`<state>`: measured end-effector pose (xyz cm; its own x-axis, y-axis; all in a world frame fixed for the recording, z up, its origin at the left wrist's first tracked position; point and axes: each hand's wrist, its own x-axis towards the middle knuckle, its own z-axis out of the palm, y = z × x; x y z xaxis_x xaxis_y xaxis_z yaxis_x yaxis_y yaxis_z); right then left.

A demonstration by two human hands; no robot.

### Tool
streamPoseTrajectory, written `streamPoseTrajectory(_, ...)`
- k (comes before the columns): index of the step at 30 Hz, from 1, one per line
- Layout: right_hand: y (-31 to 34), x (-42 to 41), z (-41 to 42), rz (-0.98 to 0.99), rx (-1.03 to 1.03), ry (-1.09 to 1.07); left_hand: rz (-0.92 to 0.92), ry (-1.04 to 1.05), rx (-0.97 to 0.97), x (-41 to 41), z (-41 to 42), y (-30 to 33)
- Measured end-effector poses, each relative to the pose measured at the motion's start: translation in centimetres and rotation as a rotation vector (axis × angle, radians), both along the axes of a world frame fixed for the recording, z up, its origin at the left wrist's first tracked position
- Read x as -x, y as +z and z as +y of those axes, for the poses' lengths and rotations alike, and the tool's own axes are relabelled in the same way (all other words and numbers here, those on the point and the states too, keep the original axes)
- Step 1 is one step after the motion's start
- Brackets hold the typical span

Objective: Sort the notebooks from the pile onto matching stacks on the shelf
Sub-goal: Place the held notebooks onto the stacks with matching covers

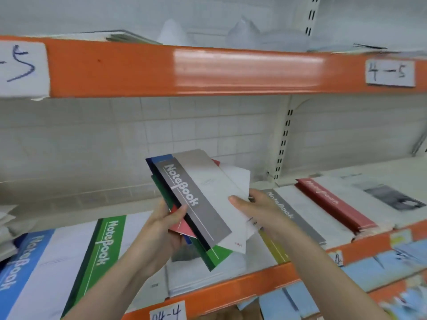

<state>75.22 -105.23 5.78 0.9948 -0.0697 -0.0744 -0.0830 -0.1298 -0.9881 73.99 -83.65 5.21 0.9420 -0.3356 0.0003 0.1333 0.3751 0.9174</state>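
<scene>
Setting: a white tiled wall behind metal shelving with orange front rails; a slotted cream upright (283,139) runs down the back.
Shelf: the middle shelf (231,289) carries the sorted stacks; a paper tag (167,312) on its rail reads "04-4".
Upper shelf: its rail (208,70) bears a handwritten tag (390,72) reading "4-5"; blurred papers lie on top.
Pile: a fanned handful of notebooks (198,204) is held in the air above the middle shelf, tilted, with a grey-spined one on top and blue, green and red covers showing beneath.
Left hand: the left hand (161,229) grips the pile from below and from its left edge, thumb curled over the grey spine.
Right hand: the right hand (256,209) pinches the white right part of the top cover, thumb on top, the other fingers hidden underneath.
Blue stack: a blue-spined stack (20,264) lies at the far left of the shelf.
Green stack: a green-spined stack (101,255) lies just beside the blue one.
Yellow stack: a yellow spine (275,250) shows under the right forearm.
Grey stack: a grey-spined stack (298,218) lies to the right of the hands.
Red stack: a red-spined stack (335,204) lies beside the grey one.
Far right: a white cover with a dark picture (392,197), blurred.
</scene>
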Motion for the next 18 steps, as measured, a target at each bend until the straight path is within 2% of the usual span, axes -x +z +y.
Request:
streamPoseTrajectory(3, -0.6, -0.1, -3.5, -0.014, 0.103, -0.108, 0.034, 0.013, 0.025, -0.1, -3.2, -0.5)
streamPoseTrajectory(7, -0.9, 0.1, -8.0, -0.090, 0.136, -0.216, 0.085, 0.077, 0.028, -0.7, -7.0, -1.0)
streamPoseTrajectory(12, -1.9, 0.2, -15.0, -0.146, 0.411, -0.460, 0.096, 0.234, 0.106, -1.5, -9.1, -1.1)
streamPoseTrajectory(16, -3.1, 1.4, -18.8, -0.047, 0.677, -0.456, 0.025, 0.334, 0.126, -1.9, -9.3, -0.9)
streamPoseTrajectory(18, -3.9, 1.9, -19.3, -0.062, 0.860, -0.458, -0.002, 0.378, 0.125, -2.0, -9.4, -0.9)
